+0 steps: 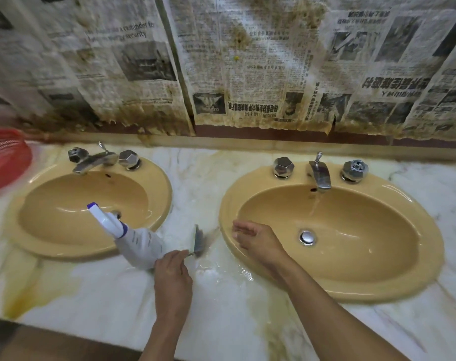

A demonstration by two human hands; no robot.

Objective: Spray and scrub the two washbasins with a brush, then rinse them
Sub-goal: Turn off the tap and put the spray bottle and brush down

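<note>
Two tan washbasins are set in a marble counter: the left washbasin (65,238) and the right washbasin (378,277). Between them my left hand (172,280) grips a small brush (198,239) by its handle, bristles blurred above the wet counter. A white spray bottle (135,239) with a purple-tipped nozzle leans beside that hand, over the left basin's rim. My right hand (256,239) rests, fingers apart, on the inner left wall of the right basin. Water runs from the right tap (320,175) into that basin.
A red plastic basket (5,158) stands at the far left on the marble counter (221,303), which is wet and yellow-stained. The left tap (96,158) is not running. Stained newspaper (247,63) covers the wall behind.
</note>
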